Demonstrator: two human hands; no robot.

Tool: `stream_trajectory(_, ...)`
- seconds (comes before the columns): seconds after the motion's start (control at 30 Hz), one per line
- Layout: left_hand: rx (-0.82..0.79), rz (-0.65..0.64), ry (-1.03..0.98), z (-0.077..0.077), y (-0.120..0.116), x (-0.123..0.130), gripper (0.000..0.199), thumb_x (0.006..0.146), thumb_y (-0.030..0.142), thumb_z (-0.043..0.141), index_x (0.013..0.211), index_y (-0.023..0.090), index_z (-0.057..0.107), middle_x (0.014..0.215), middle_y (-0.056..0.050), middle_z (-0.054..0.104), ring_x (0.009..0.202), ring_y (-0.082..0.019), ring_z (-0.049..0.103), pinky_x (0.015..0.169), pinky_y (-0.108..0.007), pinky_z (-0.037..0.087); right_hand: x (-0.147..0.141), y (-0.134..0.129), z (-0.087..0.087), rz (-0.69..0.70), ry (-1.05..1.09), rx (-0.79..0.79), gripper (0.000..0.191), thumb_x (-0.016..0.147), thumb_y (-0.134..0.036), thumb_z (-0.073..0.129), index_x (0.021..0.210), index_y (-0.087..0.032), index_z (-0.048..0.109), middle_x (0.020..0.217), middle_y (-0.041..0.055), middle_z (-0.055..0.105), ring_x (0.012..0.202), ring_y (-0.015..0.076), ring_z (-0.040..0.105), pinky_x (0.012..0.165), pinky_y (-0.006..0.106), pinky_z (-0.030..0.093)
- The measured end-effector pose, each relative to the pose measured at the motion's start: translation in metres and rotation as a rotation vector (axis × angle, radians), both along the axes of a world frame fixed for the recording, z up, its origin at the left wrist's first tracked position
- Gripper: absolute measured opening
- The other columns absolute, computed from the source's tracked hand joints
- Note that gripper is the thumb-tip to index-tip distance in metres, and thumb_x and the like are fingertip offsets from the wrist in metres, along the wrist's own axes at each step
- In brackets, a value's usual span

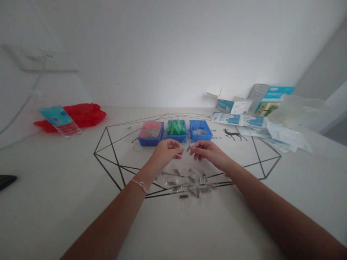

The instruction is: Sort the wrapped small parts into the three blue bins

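My right hand (206,150) pinches a small clear bag (189,147) with a narrow metallic piece in it, held just in front of the blue bins. Close beside it on the left, my left hand (169,148) has its fingers curled into a pinch near the bag's edge; what lies between those fingertips is too small to make out. Below both hands, several similar clear bags (183,196) with small brownish metal pieces lie scattered over the white table (81,202).
Behind my hands stand a blue bin (151,141) with pinkish and brown contents, one with green plastic pieces (176,127), and one with clear pieces (200,137). A red bag (86,115) lies left. Boxes (234,106) and flat packets (287,135) sit right. A dark object (7,180) rests far left.
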State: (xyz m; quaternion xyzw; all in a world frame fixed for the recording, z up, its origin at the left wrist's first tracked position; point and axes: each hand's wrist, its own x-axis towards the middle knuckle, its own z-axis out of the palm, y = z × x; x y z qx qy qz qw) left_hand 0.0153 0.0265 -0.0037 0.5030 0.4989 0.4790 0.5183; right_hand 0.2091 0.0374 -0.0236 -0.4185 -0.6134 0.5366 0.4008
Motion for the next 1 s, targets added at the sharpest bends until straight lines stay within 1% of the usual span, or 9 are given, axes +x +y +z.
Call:
stream_trajectory(0.1, 0.009, 0.039, 0.078, 0.002, -0.002, 0.000, 0.018, 0.068, 0.016, 0.078, 0.084, 0.013, 0.071, 0.079, -0.007, 0.073, 0.068, -0.015, 0.064, 0.059, -0.027, 0.053, 0.000, -0.001, 0.001, 0.051, -0.022, -0.033, 0.027, 0.073, -0.042, 0.077, 0.074, -0.018, 0.065, 0.066, 0.0003, 0.068, 0.051, 0.0088, 0.055, 0.048, 0.022, 0.039)
stream_trajectory(0.17, 0.029, 0.034, 0.134, 0.002, -0.002, -0.001, 0.015, 0.068, 0.018, 0.077, 0.082, 0.013, 0.074, 0.080, -0.007, 0.073, 0.067, -0.015, 0.062, 0.056, -0.026, 0.051, 0.000, -0.002, 0.001, 0.084, -0.045, -0.043, 0.024, 0.072, -0.039, 0.077, 0.074, -0.017, 0.066, 0.062, -0.0008, 0.066, 0.049, 0.0087, 0.054, 0.048, 0.022, 0.038)
stream_trajectory(0.3, 0.012, 0.004, 0.210, 0.002, -0.002, -0.002, 0.006, 0.066, 0.019, 0.075, 0.070, 0.014, 0.073, 0.069, -0.006, 0.070, 0.061, -0.014, 0.060, 0.052, -0.025, 0.048, -0.002, -0.002, -0.001, 0.056, -0.039, -0.033, 0.025, 0.072, -0.039, 0.077, 0.070, -0.017, 0.066, 0.058, -0.0025, 0.062, 0.048, 0.0083, 0.052, 0.047, 0.022, 0.037)
stream_trajectory(0.43, -0.043, 0.006, 0.251, 0.004, -0.004, -0.003, 0.006, 0.069, 0.020, 0.073, 0.070, 0.014, 0.072, 0.059, -0.003, 0.064, 0.055, -0.013, 0.057, 0.047, -0.023, 0.042, -0.003, -0.002, 0.001, -0.002, -0.021, -0.045, 0.028, 0.073, -0.042, 0.077, 0.070, -0.018, 0.065, 0.051, -0.0043, 0.057, 0.043, 0.0070, 0.048, 0.043, 0.021, 0.033)
stream_trajectory(0.57, -0.098, -0.005, 0.208, 0.008, -0.006, -0.002, 0.012, 0.075, 0.024, 0.070, 0.071, 0.013, 0.071, 0.062, -0.005, 0.067, 0.054, -0.013, 0.061, 0.048, -0.023, 0.042, -0.002, -0.003, 0.002, -0.010, -0.007, -0.052, 0.023, 0.074, -0.039, 0.076, 0.078, -0.017, 0.070, 0.065, 0.0013, 0.070, 0.048, 0.0092, 0.057, 0.043, 0.021, 0.037)
stream_trajectory(0.67, -0.099, -0.014, 0.120, 0.008, -0.006, -0.002, 0.020, 0.077, 0.031, 0.070, 0.070, 0.012, 0.071, 0.073, -0.009, 0.072, 0.063, -0.016, 0.066, 0.056, -0.025, 0.050, 0.000, 0.000, -0.001, -0.027, 0.057, 0.026, 0.025, 0.070, -0.033, 0.079, 0.090, -0.019, 0.074, 0.087, 0.0047, 0.077, 0.069, 0.0144, 0.069, 0.051, 0.022, 0.047)
stream_trajectory(0.73, -0.052, -0.010, 0.118, 0.006, -0.005, -0.002, 0.017, 0.072, 0.029, 0.074, 0.069, 0.012, 0.071, 0.070, -0.008, 0.071, 0.064, -0.016, 0.066, 0.057, -0.025, 0.051, 0.000, 0.003, -0.005, -0.017, 0.076, 0.106, 0.028, 0.069, -0.031, 0.080, 0.095, -0.021, 0.075, 0.093, 0.0047, 0.077, 0.077, 0.0162, 0.070, 0.057, 0.024, 0.051)
stream_trajectory(0.83, 0.030, -0.008, 0.130, 0.003, -0.004, -0.002, 0.012, 0.061, 0.017, 0.077, 0.071, 0.014, 0.071, 0.065, -0.003, 0.069, 0.061, -0.014, 0.062, 0.053, -0.023, 0.049, 0.001, 0.008, -0.010, -0.016, 0.045, 0.244, 0.024, 0.072, -0.031, 0.079, 0.094, -0.022, 0.077, 0.095, 0.0046, 0.077, 0.079, 0.0162, 0.069, 0.064, 0.027, 0.053)
stream_trajectory(1.0, 0.087, -0.039, 0.116, -0.001, -0.001, -0.002, 0.020, 0.060, 0.014, 0.075, 0.080, 0.015, 0.073, 0.066, -0.002, 0.068, 0.060, -0.014, 0.060, 0.049, -0.022, 0.047, 0.003, 0.011, -0.012, -0.071, -0.042, 0.389, 0.031, 0.074, -0.029, 0.076, 0.105, -0.024, 0.076, 0.099, 0.0046, 0.076, 0.082, 0.0167, 0.066, 0.068, 0.028, 0.054)
